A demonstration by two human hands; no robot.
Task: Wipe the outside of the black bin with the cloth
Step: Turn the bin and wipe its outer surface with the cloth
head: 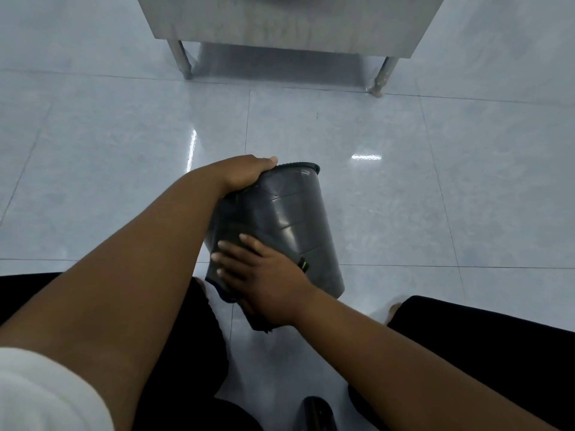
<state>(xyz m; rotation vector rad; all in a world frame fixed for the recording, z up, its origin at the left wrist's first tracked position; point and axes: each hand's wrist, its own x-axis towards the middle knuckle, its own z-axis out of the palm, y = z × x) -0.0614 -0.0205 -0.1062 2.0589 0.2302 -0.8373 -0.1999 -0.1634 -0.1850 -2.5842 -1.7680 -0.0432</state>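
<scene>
Black bin [292, 219] sat tilted over the tiled floor [404, 197], centre near. Left hand [245, 174] gripped its far end, fingers curled; right hand [267, 284] pressed the dark cloth [261, 323] on the near wall, fingers straight. Wiping pressure could probably twist the smooth bin loose.

Place: I'd call this a commercial kitchen or a similar back-of-house work room.
Counter: stainless steel counter [289, 26] standing on round metal legs [182, 59].
Floor: floor [342, 129] of large, glossy pale tiles showing light glare.
</scene>
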